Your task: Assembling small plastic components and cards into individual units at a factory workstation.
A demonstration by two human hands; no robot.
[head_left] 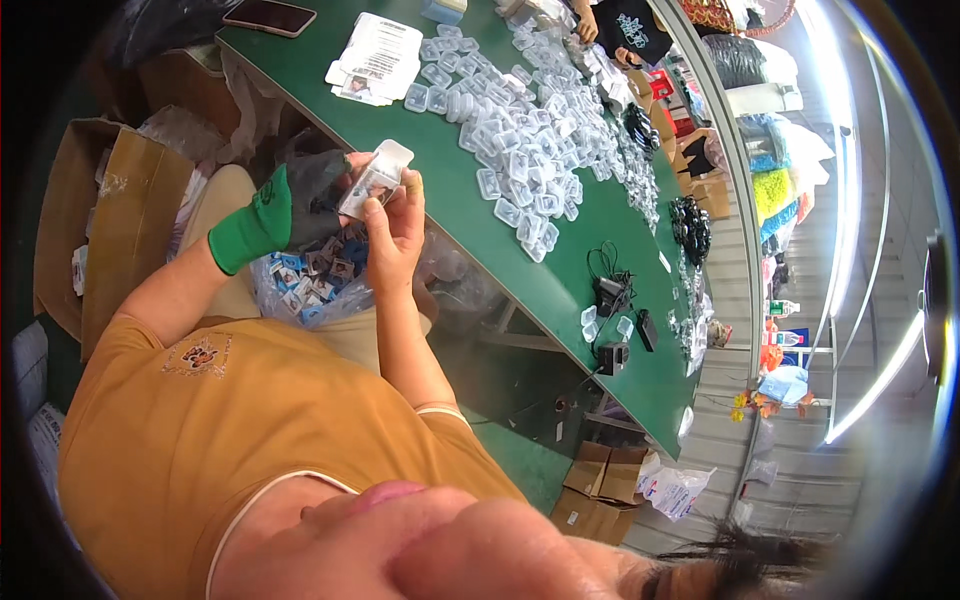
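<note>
Between my two hands, at the table's near edge, is a small white box (pixel 375 187) with a printed picture and a raised end flap. My left hand (pixel 308 195), in a green and grey glove, closes on its left side; bare fingertips show past the grey part. My bare right hand (pixel 399 232) pinches the box from the right with thumb and fingers. Below them, on my lap, sits a clear plastic bag (pixel 345 308) of small blue and white printed pieces. A stack of flat white cartons (pixel 378 52) lies on the green table (pixel 455 212) beyond my hands.
Many small clear plastic cases (pixel 525 165) are heaped across the table. A phone (pixel 270 16) rests at its far left corner. Black cables and adapters (pixel 612 295) lie toward the right end. Cardboard boxes stand left (pixel 135 215) and lower right (pixel 592 490). Another person's hand (pixel 586 22) is across the table.
</note>
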